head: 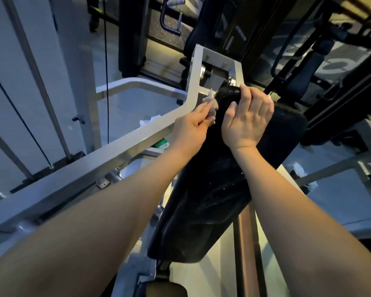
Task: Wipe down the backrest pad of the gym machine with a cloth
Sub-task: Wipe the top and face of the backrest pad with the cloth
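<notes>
Your left fingers (pixel 202 113) are curled tight round a small bunched cloth (pixel 213 105), so the left hand (pixel 191 129) pinches it against the top left corner of the pad (pixel 212 200), just beside the frame (pixel 94 163). Your right fingers (pixel 247 96) are hooked over the pad's top edge with the thumb laid on its face, so the right hand (pixel 247 123) grips the pad itself. I judge it is there to steady the pad while the cloth works the corner. The pad runs long and black from that top edge down toward you, tilted. Pale streaks and specks show on its middle face; whether they are wet marks or dirt can't be told. With the cloth up at the top corner, most of the face looks yet to be wiped, so expect to draw it downward from here.
</notes>
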A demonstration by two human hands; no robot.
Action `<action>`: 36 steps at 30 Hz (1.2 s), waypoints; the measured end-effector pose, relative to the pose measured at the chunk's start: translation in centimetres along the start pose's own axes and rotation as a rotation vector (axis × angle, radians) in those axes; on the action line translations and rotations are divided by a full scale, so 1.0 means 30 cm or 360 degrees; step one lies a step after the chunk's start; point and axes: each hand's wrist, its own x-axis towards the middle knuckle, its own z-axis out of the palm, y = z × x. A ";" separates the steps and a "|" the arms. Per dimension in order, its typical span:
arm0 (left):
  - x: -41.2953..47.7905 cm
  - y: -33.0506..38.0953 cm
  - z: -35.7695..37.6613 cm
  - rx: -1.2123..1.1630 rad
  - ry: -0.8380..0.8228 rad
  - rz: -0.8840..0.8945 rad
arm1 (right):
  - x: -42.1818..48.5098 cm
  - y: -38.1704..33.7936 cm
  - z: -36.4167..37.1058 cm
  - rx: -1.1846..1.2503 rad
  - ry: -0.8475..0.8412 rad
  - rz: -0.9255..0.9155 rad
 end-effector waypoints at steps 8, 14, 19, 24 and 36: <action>-0.122 -0.050 -0.064 0.0142 -0.0053 -0.0161 | 0.004 -0.003 -0.010 0.0023 -0.0006 0.0018; 0.042 0.167 -0.075 0.0263 -0.0091 0.0367 | 0.006 0.006 -0.015 0.0074 0.0007 -0.0005; 0.004 0.094 0.000 0.0594 -0.0135 0.0309 | 0.004 0.009 -0.008 0.0073 -0.0026 -0.0003; 0.022 0.096 -0.004 0.0350 -0.0102 0.0052 | -0.004 0.019 -0.001 0.0070 -0.0006 -0.0005; -0.076 -0.072 0.002 0.0544 -0.0018 0.0664 | -0.002 0.005 -0.001 0.0055 0.0049 0.0013</action>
